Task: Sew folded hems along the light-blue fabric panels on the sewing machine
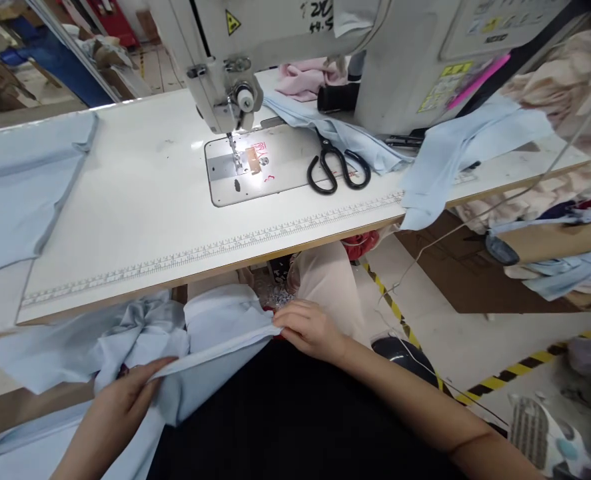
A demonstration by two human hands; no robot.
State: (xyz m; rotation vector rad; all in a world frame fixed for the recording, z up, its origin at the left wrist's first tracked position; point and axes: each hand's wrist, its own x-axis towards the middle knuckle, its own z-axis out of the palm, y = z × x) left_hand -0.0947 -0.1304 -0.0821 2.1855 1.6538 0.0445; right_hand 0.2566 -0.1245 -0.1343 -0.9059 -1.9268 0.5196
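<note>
A light blue piece of fabric (220, 320) lies across my lap below the table edge, with a folded edge stretched between my hands. My left hand (130, 397) grips that edge at the left, thumb and fingers closed on it. At the other end, my right hand (310, 327) pinches the fabric's corner between thumb and fingertips. More light blue cloth (140, 327), bunched and slightly shiny, hangs beyond my left hand. Above, the sewing machine (285, 33) stands on the white table (130, 193), its needle area lit.
Black scissors (332, 167) lie beside the needle plate (225, 187). Light blue panels cover the table's left end (30, 187) and drape over the right side (435, 167). A printed ruler (225, 247) runs along the front edge. Yellow-black tape (520, 367) marks the floor.
</note>
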